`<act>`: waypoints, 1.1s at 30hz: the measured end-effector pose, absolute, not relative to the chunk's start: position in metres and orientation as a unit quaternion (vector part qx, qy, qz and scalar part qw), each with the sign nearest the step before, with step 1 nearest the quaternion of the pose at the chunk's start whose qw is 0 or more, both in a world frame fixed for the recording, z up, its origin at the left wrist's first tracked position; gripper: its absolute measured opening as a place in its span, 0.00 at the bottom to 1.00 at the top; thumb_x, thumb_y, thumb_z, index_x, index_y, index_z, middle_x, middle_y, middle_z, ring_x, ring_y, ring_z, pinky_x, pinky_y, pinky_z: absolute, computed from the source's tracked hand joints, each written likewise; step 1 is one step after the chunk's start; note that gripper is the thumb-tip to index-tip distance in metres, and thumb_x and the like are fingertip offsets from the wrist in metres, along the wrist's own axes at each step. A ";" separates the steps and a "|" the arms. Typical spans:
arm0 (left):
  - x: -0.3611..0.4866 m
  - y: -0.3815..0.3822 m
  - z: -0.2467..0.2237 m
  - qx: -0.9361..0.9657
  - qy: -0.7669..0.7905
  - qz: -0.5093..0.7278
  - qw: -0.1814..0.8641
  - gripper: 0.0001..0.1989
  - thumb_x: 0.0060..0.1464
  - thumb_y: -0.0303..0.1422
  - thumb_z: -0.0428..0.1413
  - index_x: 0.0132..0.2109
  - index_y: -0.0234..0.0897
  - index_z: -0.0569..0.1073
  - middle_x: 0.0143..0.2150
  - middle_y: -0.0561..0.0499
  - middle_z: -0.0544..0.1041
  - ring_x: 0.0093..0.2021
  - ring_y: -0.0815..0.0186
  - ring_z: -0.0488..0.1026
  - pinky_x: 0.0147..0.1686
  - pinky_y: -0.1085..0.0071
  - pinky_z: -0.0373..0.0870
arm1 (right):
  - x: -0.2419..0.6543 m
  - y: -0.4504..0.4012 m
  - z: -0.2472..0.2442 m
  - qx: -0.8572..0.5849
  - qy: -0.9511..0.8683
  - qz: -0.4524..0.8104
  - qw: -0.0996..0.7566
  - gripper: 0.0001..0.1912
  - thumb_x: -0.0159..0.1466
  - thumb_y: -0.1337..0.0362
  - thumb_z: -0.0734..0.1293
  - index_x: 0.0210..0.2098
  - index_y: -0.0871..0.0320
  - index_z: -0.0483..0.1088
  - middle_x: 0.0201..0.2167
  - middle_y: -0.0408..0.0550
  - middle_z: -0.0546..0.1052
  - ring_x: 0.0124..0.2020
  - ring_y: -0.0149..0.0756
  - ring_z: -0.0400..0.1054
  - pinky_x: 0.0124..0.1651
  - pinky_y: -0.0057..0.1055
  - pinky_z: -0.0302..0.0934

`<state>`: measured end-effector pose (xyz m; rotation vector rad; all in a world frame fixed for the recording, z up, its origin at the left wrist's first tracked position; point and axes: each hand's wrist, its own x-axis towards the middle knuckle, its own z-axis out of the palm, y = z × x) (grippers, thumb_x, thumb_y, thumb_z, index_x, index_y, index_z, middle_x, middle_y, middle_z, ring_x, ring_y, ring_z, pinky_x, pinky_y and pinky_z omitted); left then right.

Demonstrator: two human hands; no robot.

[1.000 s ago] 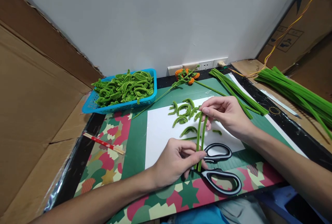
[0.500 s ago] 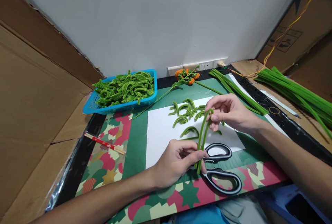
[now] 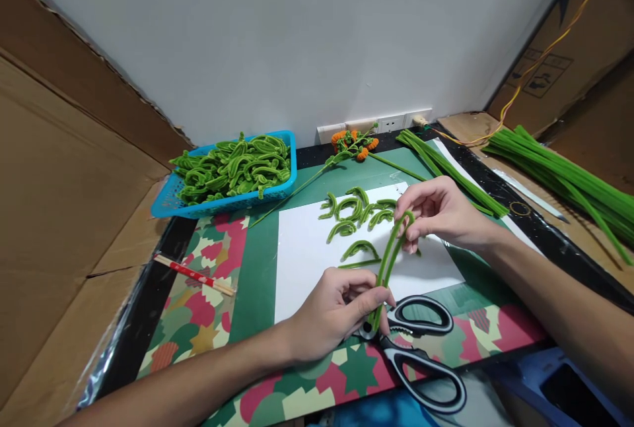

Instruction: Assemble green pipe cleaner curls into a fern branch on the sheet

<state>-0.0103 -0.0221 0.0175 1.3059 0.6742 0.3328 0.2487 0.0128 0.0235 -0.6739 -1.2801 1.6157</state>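
Note:
A green pipe cleaner, bent double into a narrow loop, stands upright between my hands. Its lower legs are pinched by my left hand, thumb against fingers. My right hand grips the bend at the top between thumb and fingertips. Under my left hand lie black-and-grey scissors, handles to the right; the blades are mostly hidden by that hand. Behind, several short bent green pipe-cleaner pieces rest on a white paper sheet. A straight green piece lies near my left fingers.
A blue basket heaped with bent green pieces stands back left. An orange-flowered stem lies near the wall. Long green pipe cleaners lie to the right, with a larger bundle beyond. Chopsticks in red wrap lie left.
The scissors have shifted towards the table's front edge, their lower handle now reaching past it. Both hands keep hold of the bent pipe cleaner, which leans slightly more to the right.

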 end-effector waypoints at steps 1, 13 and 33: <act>-0.010 -0.022 0.017 0.592 0.311 0.152 0.728 0.20 0.68 0.46 0.59 0.40 0.30 0.78 0.29 0.43 0.84 0.16 0.78 0.59 0.16 0.78 0.52 | 0.249 0.013 0.023 -0.279 -0.524 0.651 0.472 0.11 0.56 0.67 0.84 0.37 0.59 0.83 0.26 0.48 0.85 0.23 0.39 0.82 0.27 0.27 0.79; -0.011 -0.022 0.017 0.609 0.322 0.128 0.713 0.20 0.67 0.44 0.61 0.37 0.29 0.80 0.32 0.40 0.86 0.16 0.78 0.59 0.16 0.78 0.55 | 0.246 0.014 0.021 -0.296 -0.522 0.645 0.474 0.10 0.55 0.64 0.84 0.33 0.60 0.83 0.23 0.49 0.84 0.22 0.41 0.81 0.26 0.29 0.80; -0.011 -0.020 0.019 0.620 0.303 0.110 0.716 0.20 0.67 0.44 0.61 0.36 0.29 0.82 0.33 0.39 0.86 0.18 0.77 0.61 0.19 0.79 0.57 | 0.250 0.015 0.021 -0.252 -0.541 0.647 0.475 0.09 0.57 0.67 0.83 0.37 0.60 0.85 0.27 0.47 0.83 0.23 0.35 0.80 0.28 0.27 0.77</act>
